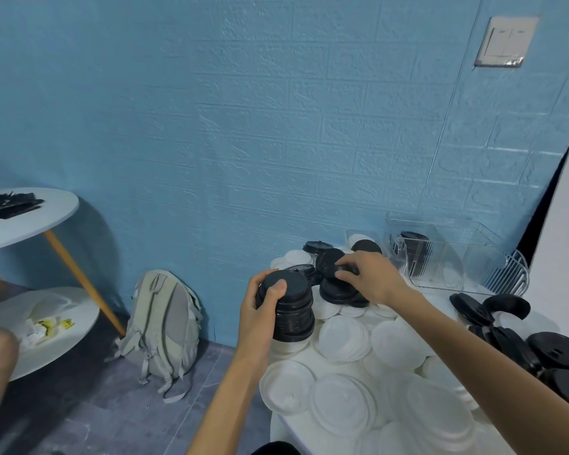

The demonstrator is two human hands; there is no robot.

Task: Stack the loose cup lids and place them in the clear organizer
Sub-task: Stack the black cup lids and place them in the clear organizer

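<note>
A: Left hand (265,305)?
B: Curled round a stack of black lids (288,311), thumb on top; the stack rests on the white lids (344,338) heaped on the table.
A: Right hand (370,275)?
B: Fingertips pinch a black lid (330,262) tilted over a second, lower black pile (340,292).
A: Organizer?
B: Clear organizer (447,257) at the back right by the blue wall (211,126), black lids standing on edge inside. More loose black lids (519,336) lie at the right.

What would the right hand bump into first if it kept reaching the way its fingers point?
Probably the loose black lid its fingers are already pinching; beyond it lie more black and white lids, then the blue wall. Depth is hard to judge.
</note>
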